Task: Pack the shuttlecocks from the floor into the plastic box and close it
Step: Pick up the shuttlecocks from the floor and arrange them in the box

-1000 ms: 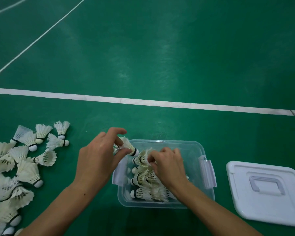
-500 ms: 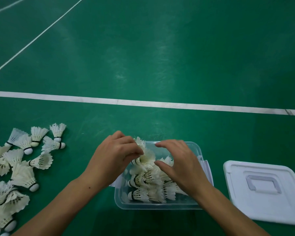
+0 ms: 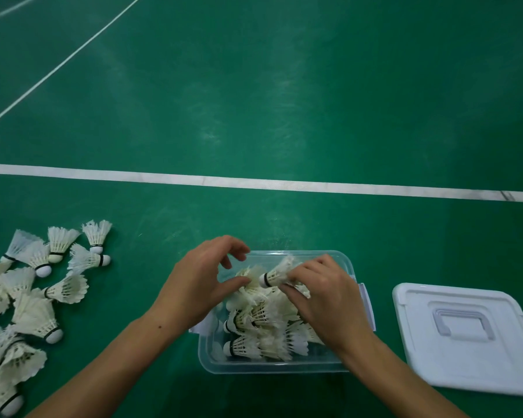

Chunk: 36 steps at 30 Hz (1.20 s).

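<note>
A clear plastic box (image 3: 272,365) sits on the green floor, holding several white feather shuttlecocks (image 3: 254,330). My right hand (image 3: 323,300) is over the box's right half, fingers pinched on one shuttlecock (image 3: 274,276) that lies sideways, cork to the left. My left hand (image 3: 200,285) hovers over the box's left rim, fingers curled apart and touching the feathers at the top of the pile. A heap of loose shuttlecocks (image 3: 34,297) lies on the floor to the left. The white lid (image 3: 465,336) rests flat on the floor to the right.
A wide white court line (image 3: 254,182) crosses the floor beyond the box. A thin white line (image 3: 64,61) runs diagonally at the far left. The box's side latches (image 3: 367,306) stick out at both sides.
My left hand has let go of its shuttlecock and opened. My right hand has shifted right and taken hold of a shuttlecock at the top of the pile.
</note>
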Available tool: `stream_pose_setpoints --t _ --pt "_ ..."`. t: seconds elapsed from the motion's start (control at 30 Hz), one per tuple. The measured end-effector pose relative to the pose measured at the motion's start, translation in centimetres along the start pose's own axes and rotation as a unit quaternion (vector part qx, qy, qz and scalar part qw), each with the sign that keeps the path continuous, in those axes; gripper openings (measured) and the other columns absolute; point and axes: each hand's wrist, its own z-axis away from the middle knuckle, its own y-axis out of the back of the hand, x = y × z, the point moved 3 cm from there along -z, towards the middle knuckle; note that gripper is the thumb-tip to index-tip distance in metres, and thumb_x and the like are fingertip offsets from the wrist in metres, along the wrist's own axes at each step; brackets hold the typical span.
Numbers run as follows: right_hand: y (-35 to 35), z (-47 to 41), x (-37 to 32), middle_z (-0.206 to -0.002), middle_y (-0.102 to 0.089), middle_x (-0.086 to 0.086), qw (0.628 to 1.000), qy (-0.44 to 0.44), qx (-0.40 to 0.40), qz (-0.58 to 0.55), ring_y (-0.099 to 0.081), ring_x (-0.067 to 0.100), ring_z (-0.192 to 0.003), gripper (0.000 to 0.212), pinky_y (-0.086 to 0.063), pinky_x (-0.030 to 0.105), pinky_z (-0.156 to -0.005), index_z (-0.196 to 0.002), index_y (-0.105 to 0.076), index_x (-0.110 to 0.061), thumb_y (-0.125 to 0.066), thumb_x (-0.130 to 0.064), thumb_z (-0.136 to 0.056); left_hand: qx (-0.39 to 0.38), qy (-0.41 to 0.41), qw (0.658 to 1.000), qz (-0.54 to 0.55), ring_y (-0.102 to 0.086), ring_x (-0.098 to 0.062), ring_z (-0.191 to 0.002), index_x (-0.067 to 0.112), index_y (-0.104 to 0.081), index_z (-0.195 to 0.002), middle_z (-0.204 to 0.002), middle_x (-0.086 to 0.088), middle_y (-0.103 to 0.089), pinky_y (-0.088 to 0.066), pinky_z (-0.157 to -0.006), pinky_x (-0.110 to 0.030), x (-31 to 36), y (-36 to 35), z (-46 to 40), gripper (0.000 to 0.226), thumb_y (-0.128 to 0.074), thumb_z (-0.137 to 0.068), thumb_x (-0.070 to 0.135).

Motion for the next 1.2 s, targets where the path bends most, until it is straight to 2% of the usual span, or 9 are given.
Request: stream_pose_setpoints --t 0.17,0.27,0.4,0.6,0.7,0.8,0.87,1.03,1.2 --pt "-1.7 0.8 -0.2 -0.077 -0.073 -0.015 0.999 -0.036 -0.025 0.007 -0.060 0.006 -0.070 0.012 -0.053 0.023 -0.057 -0.085 -0.078 -0.028 -0.084 -0.038 -0.084 -0.050 0.062 0.996 -0.037 -0.071 0.002 -0.086 0.029 -0.058 -0.126 -0.121 0.010 -0.072 -0.062 -0.082 -0.031 -0.7 -3.3 0.8 0.045 -0.083 -0.088 0.026" --pt "-3.3 0.5 -0.8 -0.074 -0.073 -0.018 0.998 -0.041 -0.041 0.016 -0.053 0.005 -0.070 0.018 -0.041 0.019 -0.057 -0.083 -0.080 -0.029 -0.077 -0.046 -0.088 -0.045 0.078 0.994 -0.066 -0.074 -0.009 -0.094 0.026 -0.054 -0.130 -0.127 0.002 -0.073 -0.063 -0.084 -0.038 -0.9 -5.2 0.7 0.046 -0.078 -0.091 0.021" --pt "-4.4 -0.1 -1.6 -0.068 -0.065 -0.015 0.997 -0.063 -0.041 0.007 -0.047 0.006 -0.071 0.017 -0.033 0.020 -0.062 -0.079 -0.080 -0.030 -0.081 -0.046 -0.085 -0.033 0.095 0.994 -0.050 -0.075 -0.009 -0.094 0.026 -0.054 -0.132 -0.127 0.000 -0.073 -0.063 -0.084 -0.038 -0.9 -6.1 0.1 0.048 -0.077 -0.092 0.015" --pt "-5.4 -0.5 -1.3 -0.085 -0.058 -0.011 0.989 -0.090 -0.114 -0.012 -0.044 0.013 -0.093 0.027 -0.030 0.030 -0.079 -0.106 -0.076 -0.028 -0.057 -0.046 -0.103 -0.037 0.104 0.993 -0.050 -0.072 -0.011 -0.102 0.024 -0.055 -0.134 -0.131 0.000 -0.071 -0.062 -0.089 -0.033 -0.8 -6.2 -0.1 0.050 -0.080 -0.090 0.020" --pt "-4.9 -0.7 -1.1 -0.088 -0.053 -0.009 0.985 -0.103 -0.135 -0.035 -0.043 0.013 -0.097 0.027 -0.034 0.029 -0.081 -0.114 -0.076 -0.028 -0.061 -0.046 -0.101 -0.034 0.101 0.993 -0.048 -0.071 -0.009 -0.100 0.022 -0.056 -0.134 -0.134 0.001 -0.067 -0.060 -0.091 -0.032 -0.7 -6.1 0.0 0.050 -0.080 -0.090 0.020" --pt "-3.9 -0.4 -0.6 -0.105 -0.068 -0.008 0.984 -0.111 -0.120 -0.073 -0.054 0.011 -0.106 0.043 -0.045 0.028 -0.082 -0.122 -0.074 -0.030 -0.064 -0.061 -0.093 -0.028 0.097 0.994 -0.046 -0.069 -0.006 -0.098 0.024 -0.057 -0.134 -0.137 0.004 -0.062 -0.059 -0.093 -0.034 -0.4 -5.8 0.2 0.048 -0.079 -0.091 0.028" --pt "-3.2 -0.2 -0.2 -0.115 -0.073 -0.013 0.985 -0.107 -0.112 -0.082 -0.056 0.006 -0.110 0.049 -0.045 0.025 -0.084 -0.121 -0.073 -0.031 -0.062 -0.067 -0.091 -0.023 0.097 0.994 -0.051 -0.068 -0.006 -0.096 0.026 -0.056 -0.134 -0.138 0.006 -0.059 -0.059 -0.093 -0.038 -0.1 -5.3 0.4 0.048 -0.077 -0.092 0.034" --pt "-0.6 -0.6 -0.2 -0.105 -0.074 -0.016 0.991 -0.100 -0.044 -0.076 -0.059 0.005 -0.103 0.038 -0.046 0.026 -0.083 -0.108 -0.074 -0.029 -0.066 -0.062 -0.092 0.029 0.087 0.995 -0.030 -0.068 -0.006 -0.087 0.022 -0.059 -0.129 -0.127 0.006 -0.063 -0.060 -0.085 -0.038 1.7 -2.5 0.7 0.040 -0.073 -0.095 0.038" --pt "0.3 -2.8 -3.8 -0.101 -0.073 -0.017 0.994 -0.065 -0.033 -0.078 -0.060 0.004 -0.098 0.034 -0.054 0.031 -0.082 -0.107 -0.073 -0.030 -0.069 -0.060 -0.091 0.096 0.102 0.990 0.004 -0.068 -0.005 -0.080 0.019 -0.064 -0.120 -0.114 0.007 -0.068 -0.061 -0.079 -0.036 1.7 2.0 2.3 0.032 -0.073 -0.095 0.038"
